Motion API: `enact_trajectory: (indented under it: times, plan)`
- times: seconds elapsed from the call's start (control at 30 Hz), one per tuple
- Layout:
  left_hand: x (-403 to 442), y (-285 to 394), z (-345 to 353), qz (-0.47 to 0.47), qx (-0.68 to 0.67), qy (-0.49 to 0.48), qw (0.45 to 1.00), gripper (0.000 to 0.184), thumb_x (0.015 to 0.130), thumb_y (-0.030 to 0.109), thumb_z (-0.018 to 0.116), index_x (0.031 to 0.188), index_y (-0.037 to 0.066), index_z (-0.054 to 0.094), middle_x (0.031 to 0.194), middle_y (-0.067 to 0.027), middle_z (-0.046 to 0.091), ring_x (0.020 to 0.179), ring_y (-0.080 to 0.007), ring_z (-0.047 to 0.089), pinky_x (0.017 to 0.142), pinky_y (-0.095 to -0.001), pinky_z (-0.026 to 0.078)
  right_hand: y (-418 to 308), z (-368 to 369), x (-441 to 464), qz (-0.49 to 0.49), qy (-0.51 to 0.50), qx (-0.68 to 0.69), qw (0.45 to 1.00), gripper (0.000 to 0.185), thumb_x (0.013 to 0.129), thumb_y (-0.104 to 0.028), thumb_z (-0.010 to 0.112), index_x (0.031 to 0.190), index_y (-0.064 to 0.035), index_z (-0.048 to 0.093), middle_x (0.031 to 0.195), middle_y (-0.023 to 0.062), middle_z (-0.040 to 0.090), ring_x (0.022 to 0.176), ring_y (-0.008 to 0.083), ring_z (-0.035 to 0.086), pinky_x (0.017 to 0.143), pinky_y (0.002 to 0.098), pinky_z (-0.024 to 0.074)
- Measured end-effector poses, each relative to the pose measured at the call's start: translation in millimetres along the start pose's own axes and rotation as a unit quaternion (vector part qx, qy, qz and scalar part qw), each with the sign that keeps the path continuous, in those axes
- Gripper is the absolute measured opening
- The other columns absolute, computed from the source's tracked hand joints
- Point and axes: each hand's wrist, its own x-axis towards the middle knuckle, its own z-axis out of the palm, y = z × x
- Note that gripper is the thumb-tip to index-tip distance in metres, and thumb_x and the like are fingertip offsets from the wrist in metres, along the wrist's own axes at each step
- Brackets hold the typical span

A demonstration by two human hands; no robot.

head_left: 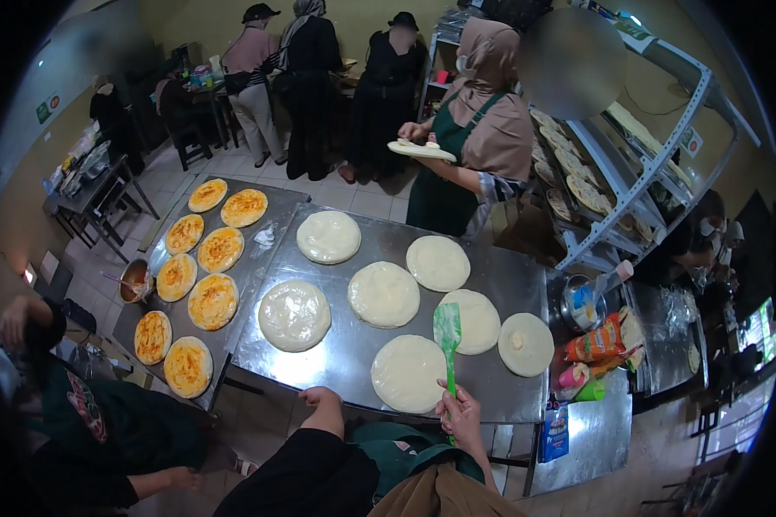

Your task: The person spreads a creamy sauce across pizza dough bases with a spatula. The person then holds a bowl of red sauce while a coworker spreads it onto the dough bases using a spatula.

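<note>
Well — spatula (447,326), glossy dough rounds (405,376)

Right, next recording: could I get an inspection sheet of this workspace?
Surface: shiny metal table, glare at its near-left corner.
Job's things: seven pale dough rounds, one with a small central dab; green spatula, white-smeared blade over one round's edge, contact unclear.
Clutter: orange packet, blue packet, pink cup and green cup, all to the right.
Grippers: right hand, fingers round the spatula handle; left hand by the near edge, nothing visibly held.
Cables: nothing seen on the tables.
Surroundings: eight orange-topped rounds on the left-hand table; aproned person opposite, holding another pale round; metal rack; other people behind.
</note>
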Motion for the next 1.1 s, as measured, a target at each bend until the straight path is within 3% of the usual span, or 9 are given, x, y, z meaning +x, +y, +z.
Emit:
enact_trajectory:
  times: [0.07,0.27,0.37,0.4,0.6,0.7,0.8,0.9,1.1]
  plan:
    - [7,1,4,-0.008,0.006,0.009,1.0,0.061,0.081,0.057,0.047,0.125,0.015,0.052,0.105,-0.002,0.06,0.102,-0.0205,0.056,0.107,-0.0482,0.018,-5,-1,0,-0.006,0.016,-0.003,1.0,0.03,0.094,-0.013,0.049,0.122,-0.0018,0.052,0.062,0.0017,0.053,0.038,0.0004,0.033,0.035,0.0168,0.0247]
    - [0,-2,0,0.013,0.02,0.012,1.0,0.057,0.08,0.053,0.052,0.124,0.016,0.053,0.103,-0.0022,0.06,0.101,-0.0207,0.055,0.106,-0.0465,0.02,-1,-3,1,0.008,0.035,0.024,0.999,0.031,0.094,-0.014,0.049,0.123,-0.0023,0.051,0.063,0.0019,0.052,0.037,0.0005,0.032,0.034,0.0169,0.0246]
    - [19,8,8,-0.031,0.023,0.025,0.999,0.05,0.081,0.05,0.051,0.119,0.017,0.055,0.102,-0.0017,0.06,0.1,-0.0193,0.055,0.104,-0.0455,0.022,2,1,2,0.019,0.028,0.03,0.999,0.031,0.094,-0.014,0.048,0.123,-0.0024,0.051,0.064,0.002,0.052,0.037,0.0007,0.033,0.034,0.0171,0.0247]
    - [22,9,7,0.013,0.056,0.007,0.998,0.048,0.082,0.049,0.05,0.119,0.018,0.055,0.101,-0.001,0.06,0.1,-0.0177,0.055,0.104,-0.0437,0.022,4,3,3,0.015,0.023,0.022,0.999,0.031,0.094,-0.014,0.049,0.123,-0.0029,0.051,0.065,0.0017,0.052,0.038,0.0007,0.033,0.034,0.017,0.0248]
    - [14,3,1,0.006,0.056,-0.082,0.995,0.056,0.083,0.05,0.048,0.129,0.017,0.046,0.102,-0.0014,0.061,0.102,-0.0168,0.055,0.107,-0.044,0.019,10,13,5,0.04,-0.019,0.007,0.999,0.031,0.095,-0.015,0.049,0.124,-0.0045,0.051,0.066,0.001,0.052,0.039,0.0007,0.034,0.035,0.0168,0.0251]
    - [6,4,1,-0.035,-0.001,0.014,0.999,0.059,0.084,0.053,0.044,0.131,0.018,0.043,0.098,-0.0001,0.061,0.1,-0.0142,0.056,0.107,-0.0434,0.019,10,17,8,0.057,-0.033,0.005,0.998,0.032,0.095,-0.016,0.049,0.124,-0.0053,0.051,0.067,0.001,0.052,0.04,0.0007,0.034,0.035,0.0166,0.0257]
    - [5,5,0,-0.023,0.043,-0.033,0.998,0.064,0.085,0.057,0.039,0.135,0.018,0.038,0.1,0.0008,0.061,0.101,-0.0115,0.056,0.107,-0.042,0.019,20,14,10,0.068,-0.047,0.0,0.997,0.032,0.095,-0.017,0.048,0.125,-0.0056,0.05,0.068,0.001,0.052,0.04,0.0007,0.034,0.036,0.0167,0.0259]
    - [10,1,-4,-0.007,-0.003,-0.074,0.997,0.067,0.085,0.061,0.035,0.135,0.016,0.037,0.104,0.0005,0.062,0.104,-0.0116,0.055,0.108,-0.0413,0.017,19,13,14,0.064,-0.05,-0.021,0.997,0.033,0.095,-0.017,0.049,0.126,-0.0069,0.05,0.069,0.0015,0.053,0.041,0.0014,0.034,0.036,0.0171,0.0263]
    - [9,3,-1,-0.006,0.018,-0.042,0.999,0.067,0.084,0.062,0.037,0.133,0.016,0.04,0.102,0.0009,0.061,0.103,-0.0129,0.054,0.108,-0.0406,0.018,21,7,19,0.064,-0.048,-0.025,0.996,0.033,0.094,-0.016,0.049,0.127,-0.0076,0.05,0.07,0.0026,0.054,0.04,0.0026,0.035,0.035,0.0177,0.027]
